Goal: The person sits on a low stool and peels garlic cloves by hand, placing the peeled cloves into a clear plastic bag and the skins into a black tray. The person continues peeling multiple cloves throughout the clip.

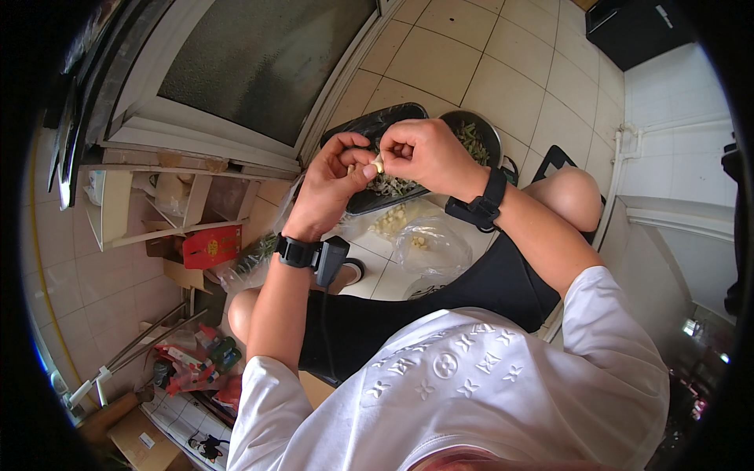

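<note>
Between the thumb and fingers of my left hand (327, 191) is a small pale garlic clove (378, 167). My right hand (436, 154) pinches the same clove at its upper end, so the two hands meet at it. Under them lies a black plastic tray (380, 206) holding loose garlic skins (393, 187); my hands hide part of it. Peeled cloves (389, 222) lie in a clear plastic bag (433, 253) on the floor, nearer my body. Past my right wrist, a round metal pot (493, 130) contains cut green stems (471, 140).
A framed glass door (259, 65) stands at upper left, above a white shelf unit (171, 200) and a red box (212, 246). Bagged greens (259, 250) lie by my left knee. A black strap device (297, 252) sits on my left wrist, with a cable hanging down.
</note>
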The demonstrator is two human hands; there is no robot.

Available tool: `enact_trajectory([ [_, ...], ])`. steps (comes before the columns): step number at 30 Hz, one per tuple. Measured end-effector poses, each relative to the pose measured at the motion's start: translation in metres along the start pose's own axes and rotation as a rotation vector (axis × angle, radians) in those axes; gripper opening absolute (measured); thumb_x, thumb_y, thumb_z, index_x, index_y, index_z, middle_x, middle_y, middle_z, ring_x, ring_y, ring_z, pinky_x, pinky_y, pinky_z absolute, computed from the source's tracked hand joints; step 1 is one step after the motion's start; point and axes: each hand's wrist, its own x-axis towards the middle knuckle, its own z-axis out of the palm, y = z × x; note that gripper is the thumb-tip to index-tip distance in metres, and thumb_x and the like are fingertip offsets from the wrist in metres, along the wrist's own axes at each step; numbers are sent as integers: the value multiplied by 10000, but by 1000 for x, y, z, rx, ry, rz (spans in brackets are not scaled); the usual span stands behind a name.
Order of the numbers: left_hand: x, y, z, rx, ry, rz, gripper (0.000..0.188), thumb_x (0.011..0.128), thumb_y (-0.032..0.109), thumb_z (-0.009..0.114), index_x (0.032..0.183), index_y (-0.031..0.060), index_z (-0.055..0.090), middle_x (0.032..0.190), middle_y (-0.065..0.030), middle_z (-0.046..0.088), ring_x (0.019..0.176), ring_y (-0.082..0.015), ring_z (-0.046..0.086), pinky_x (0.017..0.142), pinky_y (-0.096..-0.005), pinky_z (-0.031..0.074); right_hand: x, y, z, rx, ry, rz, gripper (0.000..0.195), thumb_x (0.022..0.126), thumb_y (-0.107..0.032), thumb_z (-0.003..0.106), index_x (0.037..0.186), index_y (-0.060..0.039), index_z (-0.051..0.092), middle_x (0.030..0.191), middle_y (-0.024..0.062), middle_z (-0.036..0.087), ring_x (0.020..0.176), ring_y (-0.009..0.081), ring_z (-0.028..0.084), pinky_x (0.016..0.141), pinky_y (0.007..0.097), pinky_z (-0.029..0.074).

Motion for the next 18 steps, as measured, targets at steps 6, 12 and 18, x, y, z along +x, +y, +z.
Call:
enact_trajectory([
  [6, -3, -1, -3, -59, -23, -52, 462, 933, 47, 730, 1338, 29, 509, 1000, -5, 676, 850, -48, 587, 694, -185, 434, 1, 9, -4, 9, 14, 131, 92, 845, -68, 715, 858, 16, 679, 720, 76, 666, 628, 136, 632, 617, 281, 519],
  [12, -1, -5, -5, 300, 175, 103, 255, 919, 13, 738, 1164, -13, 675, 988, 8, 700, 831, -26, 590, 694, -182, 454, -2, 27, 5, -211, -14, 205, 127, 860, -98, 703, 892, 25, 695, 756, 169, 704, 661, 275, 694, 634, 352, 538],
  [18, -2, -9, 1, 403, 284, 240, 157, 914, 11, 750, 1062, -23, 712, 880, 24, 690, 752, -12, 563, 652, -171, 432, -5, 40, 17, -311, 46, 158, 128, 841, -96, 643, 890, -6, 720, 853, 191, 711, 814, 381, 687, 746, 474, 541],
])
